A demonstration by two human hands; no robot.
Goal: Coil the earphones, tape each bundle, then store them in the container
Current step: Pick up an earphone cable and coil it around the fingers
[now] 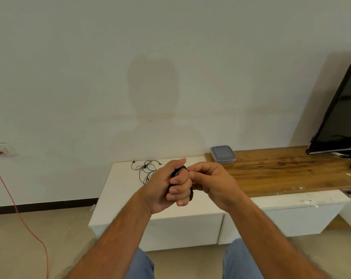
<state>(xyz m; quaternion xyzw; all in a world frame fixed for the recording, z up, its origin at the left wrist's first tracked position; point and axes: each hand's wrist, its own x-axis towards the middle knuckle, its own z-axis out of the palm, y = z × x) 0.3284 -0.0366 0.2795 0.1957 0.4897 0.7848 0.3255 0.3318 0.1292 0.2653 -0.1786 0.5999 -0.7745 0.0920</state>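
Observation:
My left hand grips a small black bundle of earphone cable, its fingers curled round it above the white cabinet. My right hand is pressed against the left, its fingers curled and pinching at the bundle's top end; what it pinches is too small to make out. Most of the bundle is hidden inside my fist. A second pair of black earphones lies loose and tangled on the cabinet top behind my left hand. The container, a clear box with a grey lid on, sits at the back near the wall.
The low white cabinet carries a wooden board on its right half. A black screen leans at the far right. A red cable hangs from a wall socket on the left. My knees in blue jeans are below.

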